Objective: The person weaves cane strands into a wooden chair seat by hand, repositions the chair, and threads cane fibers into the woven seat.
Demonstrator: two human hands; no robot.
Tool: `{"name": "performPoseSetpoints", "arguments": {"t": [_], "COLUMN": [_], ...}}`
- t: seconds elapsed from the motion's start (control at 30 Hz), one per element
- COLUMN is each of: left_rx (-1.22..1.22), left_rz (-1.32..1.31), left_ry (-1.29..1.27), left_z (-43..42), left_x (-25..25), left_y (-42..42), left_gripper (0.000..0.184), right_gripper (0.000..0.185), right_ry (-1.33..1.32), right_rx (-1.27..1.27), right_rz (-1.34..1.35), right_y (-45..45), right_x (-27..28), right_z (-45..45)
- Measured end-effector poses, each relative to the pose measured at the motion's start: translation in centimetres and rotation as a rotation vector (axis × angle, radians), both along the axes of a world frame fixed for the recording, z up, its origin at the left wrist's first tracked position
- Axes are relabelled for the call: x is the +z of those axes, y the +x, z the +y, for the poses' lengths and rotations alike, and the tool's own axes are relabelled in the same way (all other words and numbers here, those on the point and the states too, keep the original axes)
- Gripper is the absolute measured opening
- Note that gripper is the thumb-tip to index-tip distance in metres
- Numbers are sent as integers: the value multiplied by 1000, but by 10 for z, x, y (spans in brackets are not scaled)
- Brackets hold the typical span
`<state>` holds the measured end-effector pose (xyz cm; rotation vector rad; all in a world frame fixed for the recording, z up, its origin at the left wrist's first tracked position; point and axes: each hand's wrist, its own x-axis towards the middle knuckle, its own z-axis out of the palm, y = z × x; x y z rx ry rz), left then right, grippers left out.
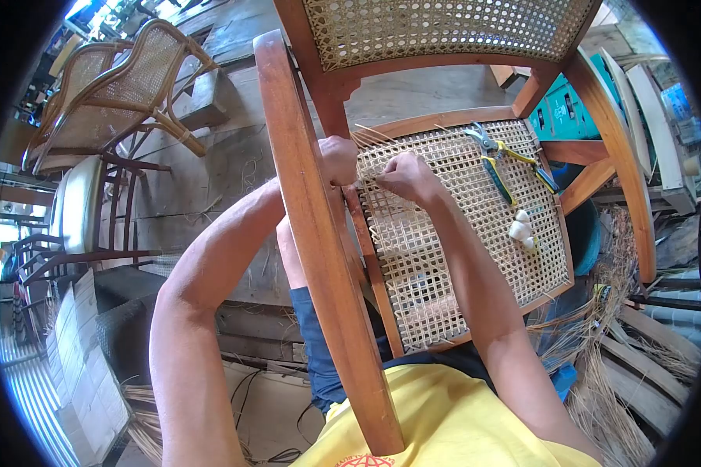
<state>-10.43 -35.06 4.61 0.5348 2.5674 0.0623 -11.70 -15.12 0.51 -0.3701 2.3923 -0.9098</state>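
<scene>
A wooden armchair with a woven cane seat (444,257) stands in front of me. My left hand (339,161) reaches past the wooden armrest (304,202) to the seat's rear left corner, fingers curled at the seat frame. Close beside it, my right hand (407,177) is closed in a pinch just over the weave; whatever strand it grips is too small to make out. Loose cane ends (374,134) stick up behind the hands. On the seat lie hand cutters (497,148) with yellow-and-dark handles and a knobbly whitish lump (521,229).
The chair's cane backrest (444,31) rises ahead. Rattan chairs (125,101) and a chair with a pale seat (79,204) stand at left. A teal crate (565,113) sits behind the right chair leg, with bundles of cane strands (592,350) at lower right.
</scene>
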Motion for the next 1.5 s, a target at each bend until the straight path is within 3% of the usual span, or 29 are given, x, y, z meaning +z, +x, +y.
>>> {"name": "performPoseSetpoints", "arguments": {"t": [0.13,0.2,0.33,0.43,0.53,0.63,0.7,0.77,1.03,1.2,1.27,1.33,1.4,1.5], "left_rx": [176,-50,3,-135,-215,-101,116,106,112,286,183,83,75,66], "left_rz": [-85,-42,-98,-134,-145,-117,-136,-93,-29,-118,-54,6,-40,-97], "left_ry": [-22,124,48,268,213,199,101,90,37,77,96,115,293,240], "left_z": [2,-16,-20,-29,-28,-23,-14,-12,-9,1,-9,-19,-26,-31], "left_x": [-10,-38,-47,-44,-43,-41,-31,-31,-33,-4,-22,-31,-34,-38], "left_y": [-4,-9,-17,-17,-17,-13,-9,-7,-3,5,1,-1,-1,-8], "left_gripper": [30,35,40,40,40,39,38,38,36,32,33,33,35,38], "right_gripper": [25,23,19,20,20,22,22,18,19,19,20,20,23,27], "right_ry": [65,102,155,72,119,-18,-2,-21,88,31,196,153,142,105], "right_rx": [102,108,124,2,-138,-195,-185,-49,-129,-70,0,50,131,100], "right_rz": [60,66,169,264,78,17,46,73,-13,64,87,124,239,216], "right_y": [-4,-8,-14,-3,3,5,2,0,2,0,-4,-5,0,4], "right_x": [6,2,-19,-31,-10,-8,-18,-20,-6,-15,-16,-23,-22,-16], "right_z": [-2,-5,-10,-13,-21,-15,-10,-6,-6,-6,-12,-15,-24,-27]}}
